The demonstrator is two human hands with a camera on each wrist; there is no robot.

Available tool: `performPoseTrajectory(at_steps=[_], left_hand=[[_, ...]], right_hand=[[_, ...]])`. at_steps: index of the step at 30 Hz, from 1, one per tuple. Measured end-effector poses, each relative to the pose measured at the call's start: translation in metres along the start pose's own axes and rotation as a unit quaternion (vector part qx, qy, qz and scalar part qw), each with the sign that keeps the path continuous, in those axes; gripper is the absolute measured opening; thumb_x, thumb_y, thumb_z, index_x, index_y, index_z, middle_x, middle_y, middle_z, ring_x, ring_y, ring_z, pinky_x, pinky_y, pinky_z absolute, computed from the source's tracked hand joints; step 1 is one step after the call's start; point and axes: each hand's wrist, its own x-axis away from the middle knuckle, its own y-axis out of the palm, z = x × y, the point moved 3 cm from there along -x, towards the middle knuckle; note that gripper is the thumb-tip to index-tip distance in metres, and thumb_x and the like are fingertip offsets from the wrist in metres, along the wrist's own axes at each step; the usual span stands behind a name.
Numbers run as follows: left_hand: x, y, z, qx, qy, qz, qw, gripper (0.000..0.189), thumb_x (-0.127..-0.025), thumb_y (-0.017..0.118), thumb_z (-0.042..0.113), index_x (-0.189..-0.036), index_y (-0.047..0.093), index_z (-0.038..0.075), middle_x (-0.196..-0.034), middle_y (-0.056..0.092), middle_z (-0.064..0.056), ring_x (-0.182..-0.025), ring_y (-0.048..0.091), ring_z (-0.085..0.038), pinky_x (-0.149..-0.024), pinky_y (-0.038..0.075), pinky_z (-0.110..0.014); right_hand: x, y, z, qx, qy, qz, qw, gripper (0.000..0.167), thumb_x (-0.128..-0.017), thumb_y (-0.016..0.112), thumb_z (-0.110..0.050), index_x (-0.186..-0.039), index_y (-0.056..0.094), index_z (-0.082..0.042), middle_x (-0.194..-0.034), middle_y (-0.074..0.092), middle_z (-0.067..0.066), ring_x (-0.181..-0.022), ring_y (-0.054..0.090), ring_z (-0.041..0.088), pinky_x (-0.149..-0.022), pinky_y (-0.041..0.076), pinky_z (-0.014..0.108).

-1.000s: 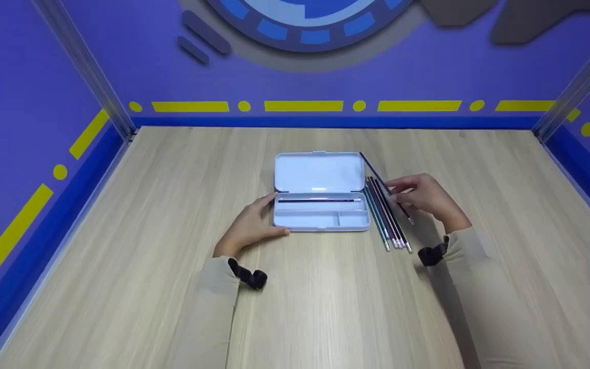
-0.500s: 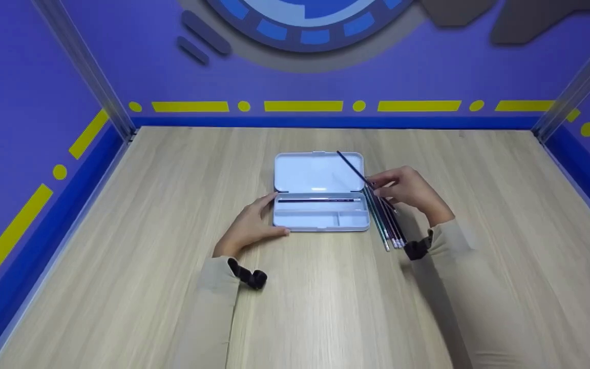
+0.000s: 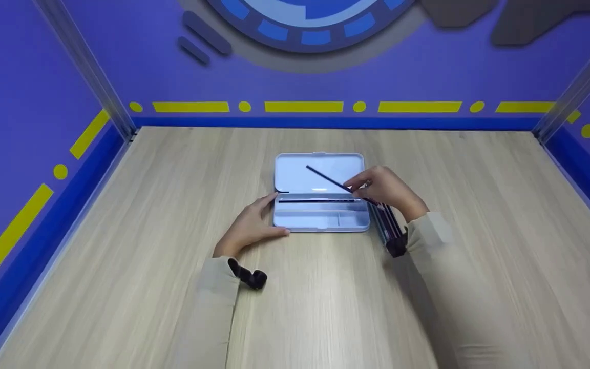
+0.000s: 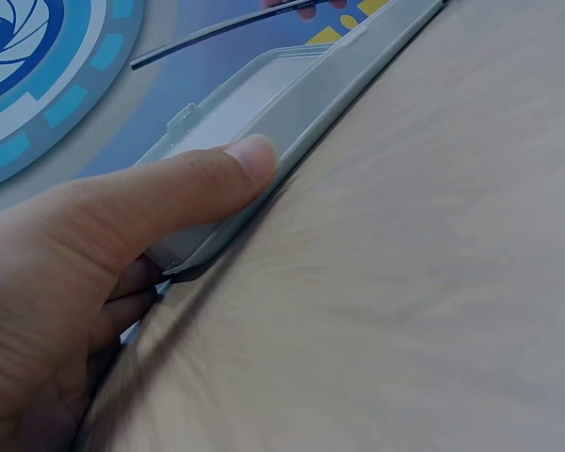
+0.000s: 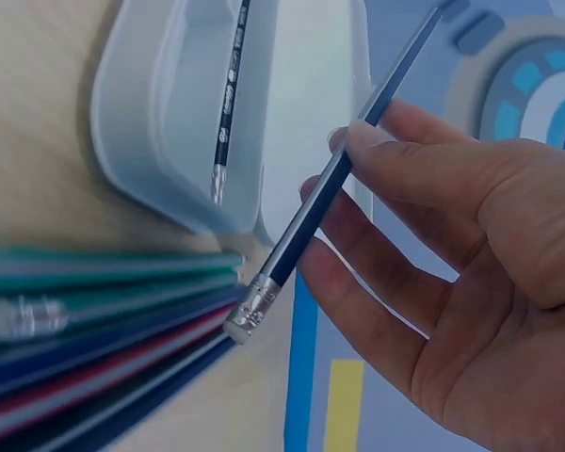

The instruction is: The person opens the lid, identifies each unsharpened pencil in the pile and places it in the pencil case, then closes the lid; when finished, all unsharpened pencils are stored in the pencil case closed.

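A pale blue pencil case (image 3: 308, 219) lies with its lid (image 3: 295, 174) raised at the back. My left hand (image 3: 246, 225) holds the case's left end, thumb along the front wall in the left wrist view and fingers round the far side. With thumb and fingers, my right hand (image 3: 390, 192) pinches a dark pencil (image 5: 306, 221) over the case's right side. The pencil slants, its eraser end lower and pointing right, its other end in front of the lid. One dark pencil (image 5: 228, 118) lies in the long rear compartment.
Several loose pencils (image 3: 390, 223), green, dark and reddish, lie side by side right of the case, partly hidden by the right wrist camera (image 3: 396, 245). Two smaller front compartments hold no pencils. Blue panels (image 3: 325, 82) bound the wooden table (image 3: 187, 169) at the back and sides.
My right hand has carried the dark pencil left from beside the loose pencils to over the case, and the pencil has turned flatter in the head view. The left hand stays on the case.
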Motion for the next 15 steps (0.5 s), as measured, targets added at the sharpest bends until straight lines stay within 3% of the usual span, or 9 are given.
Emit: performPoseTrajectory(at_steps=[10, 15], left_hand=[[0.0, 0.0, 0.0, -0.005, -0.004, -0.001, 1.0, 0.102, -0.064, 0.087, 0.044, -0.149, 0.037, 0.019, -0.154, 0.035, -0.011, -0.144, 0.029, -0.029, -0.118, 0.024, -0.044], [0.0, 0.0, 0.0, -0.004, -0.003, -0.003, 1.0, 0.102, -0.064, 0.087, 0.044, -0.149, 0.037, 0.019, -0.154, 0.036, -0.011, -0.144, 0.029, -0.029, -0.118, 0.025, -0.044]], right_hand=[[-0.009, 0.019, -0.024, 0.044, -0.03, -0.011, 0.9985, 0.028, -0.081, 0.07, 0.007, -0.104, 0.076, -0.009, -0.103, 0.074, 0.01, -0.104, 0.066, 0.025, -0.093, 0.052, 0.044], [-0.011, 0.027, -0.029, 0.064, -0.011, -0.018, 0.9977, 0.029, -0.083, 0.069, 0.005, -0.105, 0.076, -0.013, -0.107, 0.074, 0.006, -0.11, 0.064, 0.024, -0.1, 0.048, 0.043]])
